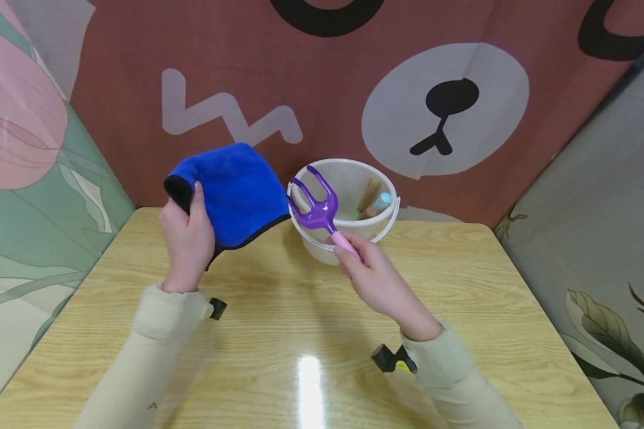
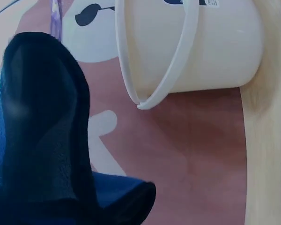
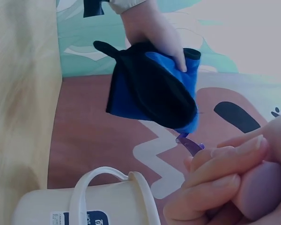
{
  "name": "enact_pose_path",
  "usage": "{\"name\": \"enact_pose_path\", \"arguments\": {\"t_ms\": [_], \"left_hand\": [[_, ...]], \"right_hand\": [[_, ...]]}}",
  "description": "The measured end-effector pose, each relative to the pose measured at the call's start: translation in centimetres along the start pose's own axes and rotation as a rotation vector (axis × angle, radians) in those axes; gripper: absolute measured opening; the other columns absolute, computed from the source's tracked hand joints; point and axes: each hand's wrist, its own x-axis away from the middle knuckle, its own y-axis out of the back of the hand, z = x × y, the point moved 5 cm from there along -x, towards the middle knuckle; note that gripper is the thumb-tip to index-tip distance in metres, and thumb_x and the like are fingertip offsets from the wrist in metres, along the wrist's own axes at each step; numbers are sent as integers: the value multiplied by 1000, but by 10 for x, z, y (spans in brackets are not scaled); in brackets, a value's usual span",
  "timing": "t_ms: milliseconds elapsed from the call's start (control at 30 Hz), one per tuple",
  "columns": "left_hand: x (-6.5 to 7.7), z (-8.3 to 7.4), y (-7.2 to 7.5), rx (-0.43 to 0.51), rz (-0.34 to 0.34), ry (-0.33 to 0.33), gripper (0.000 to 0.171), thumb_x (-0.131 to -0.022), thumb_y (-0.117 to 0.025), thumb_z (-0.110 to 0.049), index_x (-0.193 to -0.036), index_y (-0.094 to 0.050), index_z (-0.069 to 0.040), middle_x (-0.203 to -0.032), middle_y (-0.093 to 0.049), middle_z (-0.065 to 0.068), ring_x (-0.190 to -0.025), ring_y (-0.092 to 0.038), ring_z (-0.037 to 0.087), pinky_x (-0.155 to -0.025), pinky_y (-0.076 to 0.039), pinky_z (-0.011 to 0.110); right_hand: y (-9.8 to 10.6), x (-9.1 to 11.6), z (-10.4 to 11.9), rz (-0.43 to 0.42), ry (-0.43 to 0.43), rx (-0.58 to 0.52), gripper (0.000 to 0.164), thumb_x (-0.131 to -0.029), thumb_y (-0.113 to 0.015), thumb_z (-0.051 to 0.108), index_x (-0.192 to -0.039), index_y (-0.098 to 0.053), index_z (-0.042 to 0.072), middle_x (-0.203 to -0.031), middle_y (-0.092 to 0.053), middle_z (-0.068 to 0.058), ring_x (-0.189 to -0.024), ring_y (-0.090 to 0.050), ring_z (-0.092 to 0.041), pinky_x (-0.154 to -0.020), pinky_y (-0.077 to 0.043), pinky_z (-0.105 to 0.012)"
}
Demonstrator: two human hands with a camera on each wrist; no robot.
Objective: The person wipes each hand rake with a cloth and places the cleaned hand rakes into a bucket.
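Observation:
My left hand [image 1: 188, 241] grips a blue cloth [image 1: 241, 193] with black edging, thumb on its front, held up left of the bucket. The cloth [image 2: 42, 122] covers much of the left wrist view, its dark side showing. In my right hand [image 1: 378, 280] is a small garden hand fork [image 1: 322, 211], purple with three prongs. Fingers wrap its pink handle [image 3: 262, 192] in the right wrist view. The fork's prongs point up and left, overlapping the bucket's near left rim in the head view, close to the cloth's right corner.
A white bucket [image 1: 349, 179] with a swing handle stands at the back of the wooden table [image 1: 268, 333]. Inside lean several handles, one tipped light blue [image 1: 382, 201]. Behind it hangs a brown printed cloth backdrop [image 1: 327, 89]; printed fabric also flanks both sides.

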Motion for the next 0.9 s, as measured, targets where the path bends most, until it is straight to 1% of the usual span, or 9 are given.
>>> {"name": "enact_pose_path", "arguments": {"t_ms": [100,167,267,367,467,567,667,767,900], "left_hand": [[-1,6,1,-21,-3,27,52,-106,-45,-39,-122,-63,7,-89,-57,19,-102,-65,27,-86,-50,35],[0,10,-1,-45,1,43,55,-106,-44,-42,-120,-63,7,-88,-58,19,-102,-65,28,-85,-49,35],[3,13,-4,-71,18,61,57,-105,-44,-45,-108,-63,9,-80,-53,21,-95,-64,30,-76,-42,35],[6,12,-8,-79,28,56,53,-105,-45,-44,-94,-58,6,-74,-48,18,-83,-59,30,-68,-36,35],[9,10,-12,-60,46,47,52,-105,-46,-43,-90,-55,6,-71,-40,16,-82,-58,29,-69,-36,36],[12,8,-16,0,86,76,54,-105,-47,-44,-98,-60,8,-85,-57,21,-96,-63,30,-83,-46,41],[18,7,-22,86,160,151,57,-105,-45,-46,-117,-61,7,-114,-67,24,-114,-63,32,-101,-48,49],[25,7,-30,162,244,279,65,-104,-42,-52,-139,-53,1,-141,-60,20,-127,-57,33,-112,-42,53],[38,4,-43,261,384,442,80,-102,-33,-63,-162,-26,-11,-160,-43,13,-142,-45,33,-119,-35,54]], "right_hand": [[2,1,2,-13,5,-6,35,-107,-46,25,-127,-62,2,-69,-47,-5,-51,-37,-13,-45,-31,-24],[3,2,3,-20,5,-9,35,-107,-46,25,-128,-62,2,-69,-47,-6,-51,-37,-13,-45,-31,-23],[2,2,5,-22,12,-11,36,-107,-47,25,-130,-62,2,-70,-48,-6,-52,-38,-13,-46,-31,-23],[1,1,7,-21,17,-21,36,-106,-48,25,-131,-62,2,-71,-49,-7,-53,-38,-13,-46,-32,-24],[0,1,10,-30,28,-29,34,-106,-48,23,-129,-63,2,-72,-49,-7,-53,-39,-13,-46,-33,-24],[-1,1,14,-39,46,-25,33,-105,-50,23,-127,-63,2,-73,-50,-7,-55,-40,-14,-47,-34,-25],[-4,1,16,-33,54,-26,33,-105,-52,25,-128,-62,3,-75,-52,-8,-56,-42,-16,-48,-35,-25],[-7,0,18,-26,53,-47,34,-105,-53,25,-129,-59,1,-77,-52,-9,-56,-42,-17,-48,-35,-24],[-12,-1,18,-17,45,-79,33,-104,-53,25,-126,-57,0,-78,-51,-10,-56,-42,-18,-47,-34,-24]]}}
